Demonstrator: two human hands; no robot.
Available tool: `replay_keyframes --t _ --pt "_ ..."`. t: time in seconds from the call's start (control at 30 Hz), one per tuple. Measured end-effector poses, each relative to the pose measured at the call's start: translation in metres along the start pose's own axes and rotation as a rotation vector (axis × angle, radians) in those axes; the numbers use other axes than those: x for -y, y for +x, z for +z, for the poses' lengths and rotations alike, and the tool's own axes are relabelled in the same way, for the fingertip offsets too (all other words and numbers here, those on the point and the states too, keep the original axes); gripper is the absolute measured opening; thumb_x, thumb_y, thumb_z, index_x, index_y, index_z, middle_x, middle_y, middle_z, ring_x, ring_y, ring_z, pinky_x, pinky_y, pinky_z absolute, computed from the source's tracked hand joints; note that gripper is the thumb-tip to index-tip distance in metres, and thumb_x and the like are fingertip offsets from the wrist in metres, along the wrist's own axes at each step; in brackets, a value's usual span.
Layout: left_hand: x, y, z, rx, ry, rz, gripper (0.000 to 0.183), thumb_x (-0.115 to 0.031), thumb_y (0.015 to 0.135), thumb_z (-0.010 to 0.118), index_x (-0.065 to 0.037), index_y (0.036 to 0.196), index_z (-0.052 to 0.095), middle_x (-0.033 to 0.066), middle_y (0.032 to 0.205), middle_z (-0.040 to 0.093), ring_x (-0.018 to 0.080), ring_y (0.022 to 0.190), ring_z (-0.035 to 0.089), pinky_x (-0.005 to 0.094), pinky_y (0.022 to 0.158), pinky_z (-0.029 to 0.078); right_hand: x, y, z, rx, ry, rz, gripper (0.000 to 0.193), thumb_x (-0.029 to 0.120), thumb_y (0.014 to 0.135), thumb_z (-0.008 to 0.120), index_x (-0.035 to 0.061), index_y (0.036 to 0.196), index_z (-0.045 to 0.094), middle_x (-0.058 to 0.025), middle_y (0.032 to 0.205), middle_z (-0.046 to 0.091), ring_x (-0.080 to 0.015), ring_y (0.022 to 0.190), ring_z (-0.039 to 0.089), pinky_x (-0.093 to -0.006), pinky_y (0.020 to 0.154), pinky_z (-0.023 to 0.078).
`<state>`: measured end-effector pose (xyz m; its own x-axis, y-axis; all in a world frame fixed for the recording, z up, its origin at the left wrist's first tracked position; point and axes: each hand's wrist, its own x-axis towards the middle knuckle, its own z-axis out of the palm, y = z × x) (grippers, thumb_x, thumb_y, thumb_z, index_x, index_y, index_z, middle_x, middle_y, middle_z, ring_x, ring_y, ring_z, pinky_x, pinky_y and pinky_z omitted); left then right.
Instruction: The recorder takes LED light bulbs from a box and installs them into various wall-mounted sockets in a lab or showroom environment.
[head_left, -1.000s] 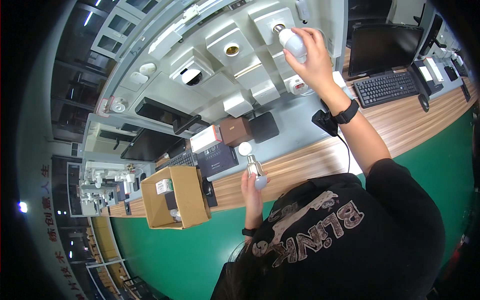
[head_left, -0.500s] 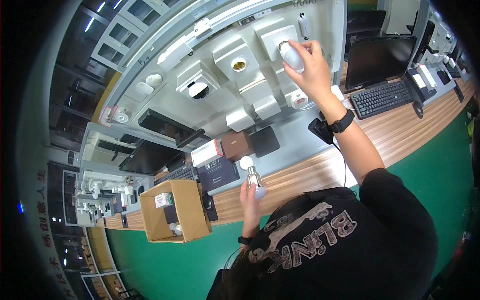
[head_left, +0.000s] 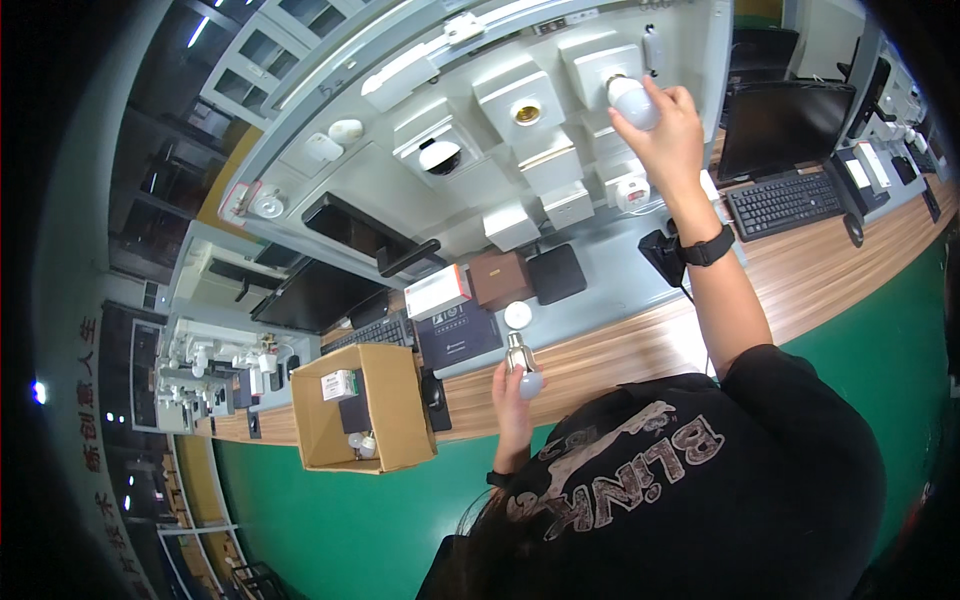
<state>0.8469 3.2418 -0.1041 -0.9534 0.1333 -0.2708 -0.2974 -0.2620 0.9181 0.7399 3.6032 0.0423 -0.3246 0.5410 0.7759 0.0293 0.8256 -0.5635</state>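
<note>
My right hand [head_left: 668,132] is raised to the board, its thumb and fingers closed around a white light bulb [head_left: 634,104]. The bulb's base meets the socket on the right white box [head_left: 598,68]; how far it sits in the socket cannot be told. Lower down, near the desk's front edge, my left hand [head_left: 511,402] grips a second light bulb [head_left: 530,384] with its silver base pointing toward the board. An unfilled brass-coloured socket [head_left: 526,113] shows on the middle box. A white round device [head_left: 517,315] lies just beyond the left-hand bulb.
A cardboard box [head_left: 405,415] with bulbs and a small carton stands at the left. Along the desk are a brown box [head_left: 500,279], a white-and-red box [head_left: 437,293], a dark flat box [head_left: 458,338] and a black pad [head_left: 557,274]. A dome camera [head_left: 439,157] hangs on the board.
The whole view has shifted, so the board and desk appear farther right. My right hand stays at the same socket with its bulb; my left hand still holds the other one.
</note>
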Motion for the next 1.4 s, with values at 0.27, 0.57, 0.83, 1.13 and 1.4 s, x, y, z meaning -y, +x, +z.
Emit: replay_keyframes --t 0.27,0.57,0.83,1.13,1.4 --pt "-0.006 -0.003 -0.013 -0.044 -0.031 -0.001 0.035 -0.020 0.093 0.053 0.000 0.121 0.046 0.0117 0.104 0.059 0.0247 0.098 0.062 0.0379 0.076 0.053 0.001 -0.003 0.001 -0.061 0.023 0.028 0.053 0.038 0.070 0.076 -0.0024 0.103 0.066 -0.0168 0.087 0.061 -0.0306 0.074 0.064 -0.0368 0.067 0.052" --pt "0.005 -0.002 -0.021 -0.049 -0.054 -0.025 0.036 -0.020 0.093 0.053 -0.001 0.122 0.045 0.0115 0.104 0.059 0.0253 0.097 0.062 0.0392 0.076 0.054 0.011 0.006 -0.004 0.017 0.019 0.100 0.050 0.041 0.076 0.069 -0.0014 0.102 0.066 -0.0230 0.091 0.065 -0.0343 0.083 0.065 -0.0385 0.072 0.052" --pt "-0.001 -0.001 -0.018 -0.037 -0.114 0.002 0.032 -0.018 0.093 0.054 0.000 0.118 0.046 0.0112 0.104 0.058 0.0227 0.093 0.062 0.0374 0.074 0.053 0.005 0.007 0.006 0.206 0.069 0.290 0.050 0.049 0.087 0.048 0.0084 0.111 0.063 -0.0245 0.092 0.066 -0.0390 0.090 0.063 -0.0427 0.077 0.049" --pt "0.006 -0.003 -0.035 -0.088 -0.101 0.006 0.032 -0.021 0.092 0.054 -0.001 0.117 0.049 0.0100 0.103 0.059 0.0252 0.097 0.062 0.0403 0.076 0.053 0.004 0.011 0.006 0.218 0.101 0.342 0.047 0.046 0.089 0.045 0.0094 0.112 0.063 -0.0245 0.091 0.065 -0.0395 0.091 0.063 -0.0419 0.079 0.047" --pt "0.005 -0.003 -0.034 -0.101 -0.094 0.000 0.030 -0.021 0.092 0.055 -0.002 0.115 0.050 0.0097 0.102 0.059 0.0252 0.095 0.063 0.0391 0.075 0.054 0.008 0.003 0.016 -0.037 0.151 0.126 0.041 0.044 0.087 0.059 0.0070 0.105 0.065 -0.0171 0.102 0.062 -0.0327 0.096 0.060 -0.0395 0.083 0.047"
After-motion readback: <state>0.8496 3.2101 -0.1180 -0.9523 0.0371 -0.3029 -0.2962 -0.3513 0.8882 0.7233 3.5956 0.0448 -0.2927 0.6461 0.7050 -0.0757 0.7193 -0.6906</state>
